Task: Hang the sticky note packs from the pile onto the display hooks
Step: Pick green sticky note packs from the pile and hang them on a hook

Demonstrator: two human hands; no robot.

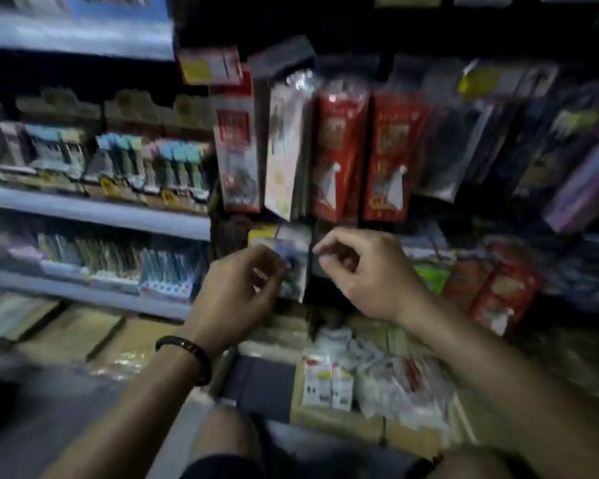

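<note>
— Clear plastic, glossy, with something pale and bluish inside: that's the sticky note pack (293,267), held up just under the row of hanging goods.

— Who has it?

— The left hand (242,281), fingers curled onto its left edge. The right hand (363,271) is at the pack's other side, thumb and forefinger drawn close together. The blur hides whether they pinch the pack, a hook or nothing at all.

— So is it hung?

— I wouldn't say so. The hook is lost in the dark and the smear, and the pack looks carried by the hand rather than by the display. I'd judge this one halfway onto its hook.

— And the rest?

— Plenty left, by the look of it. The pile (395,378) lies below the arms in a cardboard box (325,418): white crinkled wrappers heaped loosely, with a couple of small boxy ones, red at the top, upright at the front.

— What's on the display?

— Long flat red packs (336,150) in shiny film hang side by side just above the hands, with a pale one to their left and darker sleeves to the right. I can't tell whether any are sticky notes. Further left are grey shelves (94,212) with rows of slim, pastel-capped things.
</note>
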